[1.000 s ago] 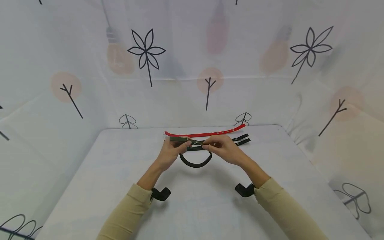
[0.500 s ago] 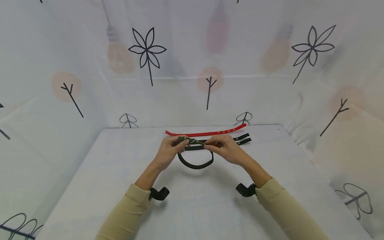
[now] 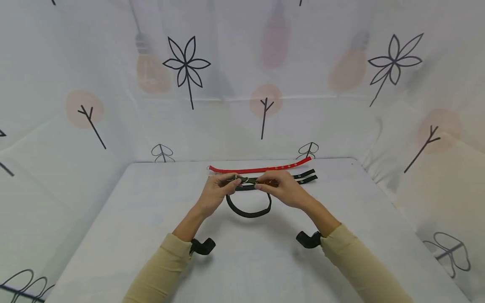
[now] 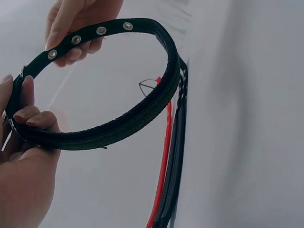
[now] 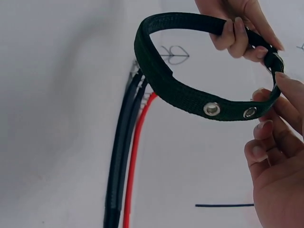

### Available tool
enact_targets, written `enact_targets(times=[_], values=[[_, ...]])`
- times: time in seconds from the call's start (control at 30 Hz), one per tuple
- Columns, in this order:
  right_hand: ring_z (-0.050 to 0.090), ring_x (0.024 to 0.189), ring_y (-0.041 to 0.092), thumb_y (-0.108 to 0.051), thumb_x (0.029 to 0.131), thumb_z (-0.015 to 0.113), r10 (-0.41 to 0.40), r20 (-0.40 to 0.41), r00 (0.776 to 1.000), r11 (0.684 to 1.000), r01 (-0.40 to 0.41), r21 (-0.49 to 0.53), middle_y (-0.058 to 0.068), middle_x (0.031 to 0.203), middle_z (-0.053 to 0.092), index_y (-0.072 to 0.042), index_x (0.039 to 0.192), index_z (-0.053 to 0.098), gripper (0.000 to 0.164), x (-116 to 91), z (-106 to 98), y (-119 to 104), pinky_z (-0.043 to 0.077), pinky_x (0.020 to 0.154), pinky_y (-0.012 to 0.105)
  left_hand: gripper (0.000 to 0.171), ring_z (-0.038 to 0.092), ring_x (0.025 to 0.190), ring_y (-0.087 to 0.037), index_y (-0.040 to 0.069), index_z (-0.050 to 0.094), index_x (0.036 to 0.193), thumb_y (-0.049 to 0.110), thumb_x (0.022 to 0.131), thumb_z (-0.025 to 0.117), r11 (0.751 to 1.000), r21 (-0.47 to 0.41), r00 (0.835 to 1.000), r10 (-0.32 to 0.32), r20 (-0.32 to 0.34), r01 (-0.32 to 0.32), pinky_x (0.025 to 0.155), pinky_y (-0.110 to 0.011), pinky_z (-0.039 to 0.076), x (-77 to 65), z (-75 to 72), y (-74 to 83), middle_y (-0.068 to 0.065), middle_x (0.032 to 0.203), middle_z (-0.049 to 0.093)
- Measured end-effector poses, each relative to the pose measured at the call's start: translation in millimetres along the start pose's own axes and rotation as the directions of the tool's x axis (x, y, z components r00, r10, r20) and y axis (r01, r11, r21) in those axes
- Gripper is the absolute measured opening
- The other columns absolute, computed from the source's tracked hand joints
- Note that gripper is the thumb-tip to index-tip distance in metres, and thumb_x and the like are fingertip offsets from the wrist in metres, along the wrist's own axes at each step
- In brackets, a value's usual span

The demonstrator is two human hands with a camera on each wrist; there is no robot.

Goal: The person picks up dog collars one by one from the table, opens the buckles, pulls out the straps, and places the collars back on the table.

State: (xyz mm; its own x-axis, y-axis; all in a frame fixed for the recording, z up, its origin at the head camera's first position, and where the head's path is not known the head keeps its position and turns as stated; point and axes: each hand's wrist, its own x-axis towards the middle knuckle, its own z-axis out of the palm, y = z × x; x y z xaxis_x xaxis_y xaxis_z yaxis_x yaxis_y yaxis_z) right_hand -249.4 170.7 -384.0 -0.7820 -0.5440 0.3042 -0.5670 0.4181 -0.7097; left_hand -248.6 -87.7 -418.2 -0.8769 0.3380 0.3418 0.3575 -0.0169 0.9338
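A dark green collar [image 3: 248,215] with a metal buckle and eyelets is bent into a closed loop, held above the table by both hands. My left hand [image 3: 214,194] pinches it at the buckle [image 5: 279,61], thumb against curled fingers. Just to the right, my right hand [image 3: 283,188] pinches the strap between thumb and fingers. Eyelets [image 4: 101,31] run along the strap beside the right hand in the left wrist view. In the head view, fingers partly hide the buckle, so how the strap passes through it is unclear.
Behind the hands a red collar [image 3: 257,170] lies along the white table's [image 3: 242,261] far edge. Two black straps [image 3: 307,179] with eyelets lie parallel in front of it, partly covered by the hands. A printed cloth [image 3: 227,126] hangs around the table.
The green strap end sticking out left of my left hand has drawn back behind the fingers. The loop hangs slightly lower and wider. Both hands stay nearly in place.
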Motion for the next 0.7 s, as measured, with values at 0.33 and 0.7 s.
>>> enact_targets(times=[0.33,0.7], values=[[0.056,0.073,0.018,-0.022,0.096,0.075,-0.086,-0.002,0.996,0.996,0.086,-0.017,-0.006,0.087,0.067,-0.017,0.104,0.078,0.010,4.0,1.3,-7.7,0.047,0.064,0.028,0.028,0.069,0.106,-0.026,0.004,0.072,0.124,0.018,0.100,0.068,1.000,0.009,0.998,-0.029,0.053,0.029,0.092,-0.041,0.056,2.0,7.1,0.3,-0.011,0.112,0.073],[0.060,0.077,0.019,-0.017,0.095,0.076,-0.023,0.028,0.999,1.000,0.024,-0.016,-0.004,0.091,0.071,-0.014,0.106,0.078,0.012,-0.5,-3.7,-3.1,0.051,0.067,0.029,0.022,0.066,0.102,-0.022,0.005,0.073,0.118,0.017,0.100,0.069,0.999,-0.015,0.998,-0.048,0.029,0.049,0.097,-0.058,0.051,-0.8,0.2,2.4,-0.011,0.109,0.070]])
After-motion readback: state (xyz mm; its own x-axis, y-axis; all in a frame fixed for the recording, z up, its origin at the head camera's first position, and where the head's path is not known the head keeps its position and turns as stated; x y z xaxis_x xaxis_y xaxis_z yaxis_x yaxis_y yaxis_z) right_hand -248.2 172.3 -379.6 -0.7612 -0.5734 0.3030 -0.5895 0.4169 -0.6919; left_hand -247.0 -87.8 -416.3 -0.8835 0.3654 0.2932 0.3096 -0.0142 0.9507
